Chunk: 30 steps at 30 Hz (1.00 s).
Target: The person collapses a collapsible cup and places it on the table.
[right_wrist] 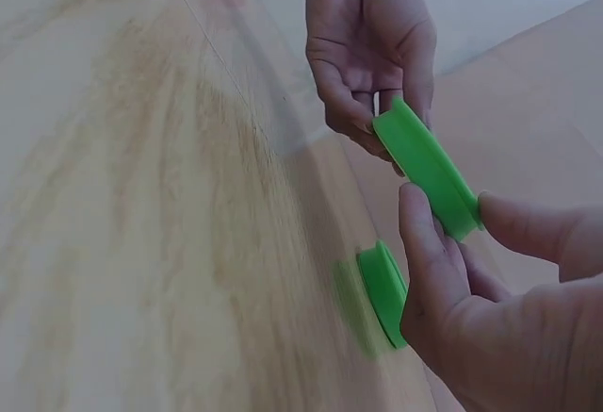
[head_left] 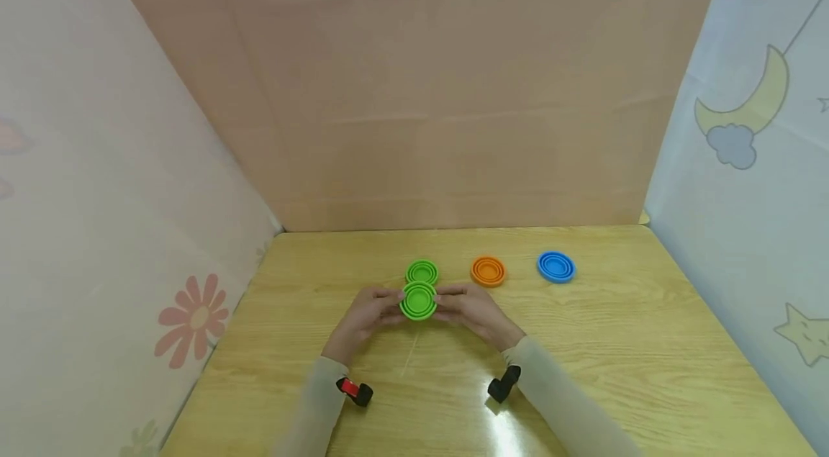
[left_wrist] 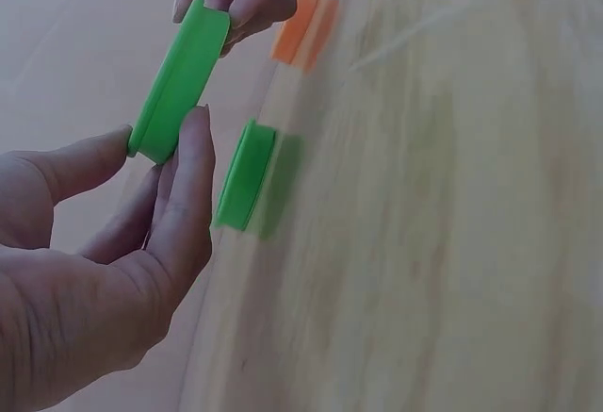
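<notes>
A green collapsible cup (head_left: 418, 301), folded flat into concentric rings, is held above the table between both hands. My left hand (head_left: 369, 314) pinches its left rim, thumb on one face and fingers on the other. On the opposite rim my right hand (head_left: 471, 309) pinches it the same way. Both wrist views show the held cup (left_wrist: 181, 82) tilted and clear of the tabletop. A second green collapsible cup (head_left: 422, 271), also flat, lies on the table just behind it; its near edge is hidden in the head view.
An orange flattened cup (head_left: 488, 271) and a blue flattened cup (head_left: 556, 267) lie in a row to the right on the wooden table (head_left: 622, 342). A brown panel (head_left: 453, 97) rises at the table's back edge. Patterned white sheets hang along both sides.
</notes>
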Motion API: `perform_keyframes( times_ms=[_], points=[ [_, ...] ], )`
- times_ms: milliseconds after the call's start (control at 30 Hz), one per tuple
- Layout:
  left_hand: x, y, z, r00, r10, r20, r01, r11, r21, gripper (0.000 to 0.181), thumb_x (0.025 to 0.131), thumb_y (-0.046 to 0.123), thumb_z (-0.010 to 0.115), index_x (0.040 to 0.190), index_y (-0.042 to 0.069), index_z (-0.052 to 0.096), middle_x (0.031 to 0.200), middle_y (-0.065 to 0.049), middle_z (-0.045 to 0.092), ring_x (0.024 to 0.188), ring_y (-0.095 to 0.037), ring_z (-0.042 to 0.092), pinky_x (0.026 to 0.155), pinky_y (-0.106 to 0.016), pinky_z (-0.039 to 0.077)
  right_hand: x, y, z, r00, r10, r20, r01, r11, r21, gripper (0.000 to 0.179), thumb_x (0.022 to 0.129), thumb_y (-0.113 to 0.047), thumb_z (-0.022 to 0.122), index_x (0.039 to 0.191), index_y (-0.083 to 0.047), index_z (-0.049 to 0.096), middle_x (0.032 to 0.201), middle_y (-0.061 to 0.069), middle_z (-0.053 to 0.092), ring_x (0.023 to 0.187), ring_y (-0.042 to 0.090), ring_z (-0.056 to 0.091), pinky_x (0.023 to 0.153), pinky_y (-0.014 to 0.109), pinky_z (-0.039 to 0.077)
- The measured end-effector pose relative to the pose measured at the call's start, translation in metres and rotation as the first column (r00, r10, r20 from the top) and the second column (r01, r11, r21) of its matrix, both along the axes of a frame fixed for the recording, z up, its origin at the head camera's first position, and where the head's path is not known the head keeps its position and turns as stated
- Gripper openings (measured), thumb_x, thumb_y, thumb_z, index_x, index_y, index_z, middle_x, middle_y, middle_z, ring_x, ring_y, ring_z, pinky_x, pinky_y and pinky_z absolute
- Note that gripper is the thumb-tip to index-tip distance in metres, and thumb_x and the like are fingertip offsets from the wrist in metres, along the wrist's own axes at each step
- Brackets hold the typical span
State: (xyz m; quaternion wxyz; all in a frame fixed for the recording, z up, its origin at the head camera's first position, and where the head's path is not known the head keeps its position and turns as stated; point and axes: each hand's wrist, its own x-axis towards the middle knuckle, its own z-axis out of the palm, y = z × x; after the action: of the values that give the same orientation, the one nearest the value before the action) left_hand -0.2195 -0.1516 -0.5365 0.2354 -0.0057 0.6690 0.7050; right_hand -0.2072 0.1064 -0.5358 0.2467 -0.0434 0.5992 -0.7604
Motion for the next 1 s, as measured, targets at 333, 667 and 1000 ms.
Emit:
perform_keyframes(
  times_ms=[333, 667, 1000],
  points=[
    [-0.026, -0.03, 0.018, 0.999, 0.028, -0.018, -0.03, 0.991, -0.129, 0.036, 0.105, 0.016, 0.066, 0.13, -0.008, 0.067, 0.114, -0.009, 0.073, 0.097, -0.017, 0.075, 0.095, -0.039, 0.066, -0.024, -0.036, 0.018, 0.999, -0.04, 0.013, 0.039, 0.998, 0.048, 0.044, 0.105, -0.006, 0.061, 0.144, 0.013, 0.053, 0.139, 0.033, 0.06, 0.114, 0.029, 0.075, 0.108, 0.047, 0.058],
    [-0.052, -0.072, 0.023, 1.0, 0.004, -0.026, -0.008, 0.984, -0.18, 0.042, 0.107, 0.017, 0.062, 0.14, -0.01, 0.059, 0.125, -0.012, 0.07, 0.102, -0.015, 0.074, 0.096, -0.034, 0.065, -0.048, -0.081, 0.023, 0.998, -0.063, 0.009, 0.062, 0.994, 0.093, 0.041, 0.104, -0.006, 0.064, 0.14, 0.013, 0.058, 0.133, 0.03, 0.067, 0.112, 0.032, 0.076, 0.106, 0.047, 0.06],
    [-0.068, -0.093, 0.004, 1.0, 0.03, -0.007, -0.031, 0.983, -0.182, 0.046, 0.108, 0.015, 0.06, 0.144, -0.013, 0.054, 0.126, -0.012, 0.073, 0.106, -0.014, 0.074, 0.097, -0.035, 0.064, -0.058, -0.117, 0.02, 0.988, -0.156, 0.004, 0.153, 0.975, 0.16, 0.04, 0.101, -0.001, 0.065, 0.136, 0.017, 0.058, 0.127, 0.031, 0.069, 0.113, 0.037, 0.075, 0.102, 0.045, 0.062]
  ],
)
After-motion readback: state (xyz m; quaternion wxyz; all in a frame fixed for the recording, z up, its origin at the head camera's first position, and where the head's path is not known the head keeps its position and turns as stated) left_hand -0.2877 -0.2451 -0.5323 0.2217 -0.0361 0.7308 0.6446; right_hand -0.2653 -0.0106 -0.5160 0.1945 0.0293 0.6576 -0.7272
